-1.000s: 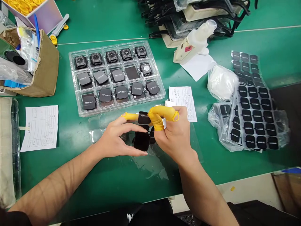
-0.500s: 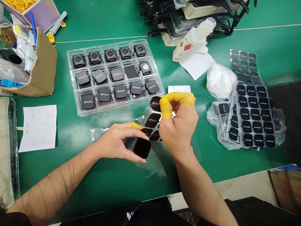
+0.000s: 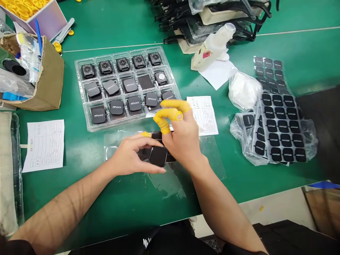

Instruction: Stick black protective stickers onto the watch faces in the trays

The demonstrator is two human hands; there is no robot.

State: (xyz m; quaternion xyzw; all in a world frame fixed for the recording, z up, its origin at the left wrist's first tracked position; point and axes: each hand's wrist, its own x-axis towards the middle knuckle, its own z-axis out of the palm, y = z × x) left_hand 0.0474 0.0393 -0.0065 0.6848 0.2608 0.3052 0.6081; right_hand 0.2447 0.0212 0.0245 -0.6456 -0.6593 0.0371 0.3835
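My left hand (image 3: 132,154) holds a smartwatch (image 3: 158,157) between thumb and fingers, its dark square screen facing up. Yellow finger cots cover some fingertips. Right beside it is my right hand (image 3: 183,132), index and middle fingers bent in yellow cots. Its fingers are pinched by a black sticker (image 3: 156,135), close above the watch; the hand hides the pinch itself. Part of the sticker sheet lies under both hands, mostly covered. Behind them stands a clear blister tray (image 3: 117,123) with several watches (image 3: 122,64) and black HiFuture stickers (image 3: 130,85) in its compartments.
Clear film (image 3: 170,180) lies under the hands. On the right are sticker sheets (image 3: 285,125) and a white bundle (image 3: 244,90). A plastic bottle (image 3: 212,47) stands before stacked black frames (image 3: 228,21). On the left are a cardboard box (image 3: 50,74) and a paper form (image 3: 44,145).
My right hand has moved left and down, close to the watch. The sticker sheet is more covered and the paper form behind it shows more. The left hand keeps holding the watch.
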